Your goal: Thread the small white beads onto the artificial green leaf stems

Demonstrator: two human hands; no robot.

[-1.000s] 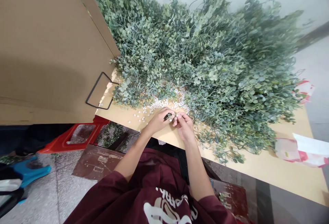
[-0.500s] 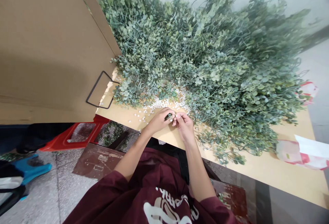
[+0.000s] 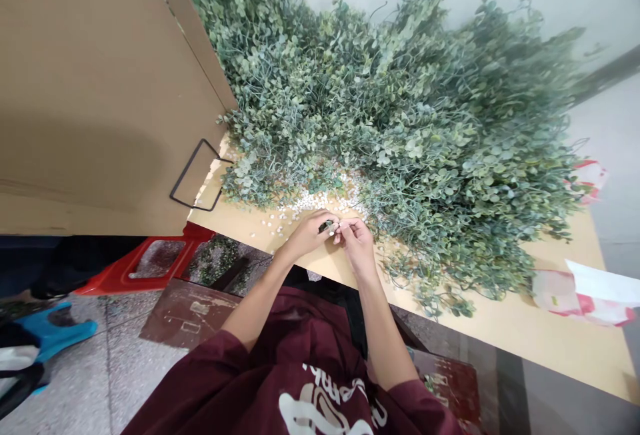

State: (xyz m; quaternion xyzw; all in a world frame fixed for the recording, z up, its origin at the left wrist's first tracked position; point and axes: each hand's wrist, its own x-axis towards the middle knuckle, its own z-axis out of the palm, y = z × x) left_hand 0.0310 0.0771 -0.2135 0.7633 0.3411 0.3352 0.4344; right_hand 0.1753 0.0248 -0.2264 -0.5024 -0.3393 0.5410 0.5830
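Note:
My left hand (image 3: pixel 309 235) and my right hand (image 3: pixel 359 243) meet at the fingertips just above the table's front part. Both are closed in a pinch. A tiny whitish bit shows between them, and a small dark patch sits inside the curl of my left fingers; what exactly they grip is too small to name. Right beyond my fingers lie many small white pellet-like pieces (image 3: pixel 311 203), scattered on the tabletop (image 3: pixel 325 262). A large heap of artificial green leaf sprigs (image 3: pixel 400 115) rises behind them, and some sprigs spill to the right of my right hand.
A big cardboard box (image 3: pixel 90 75) stands at the left, with a black wire frame (image 3: pixel 197 175) by its corner. Red-and-white wrapping (image 3: pixel 560 292) lies at the right end. Below are a red plastic stool (image 3: pixel 150 265) and a blue one (image 3: pixel 65 332).
My fingertips stay pinched together in nearly the same place, with my right hand a touch further left. The whole view has shifted slightly.

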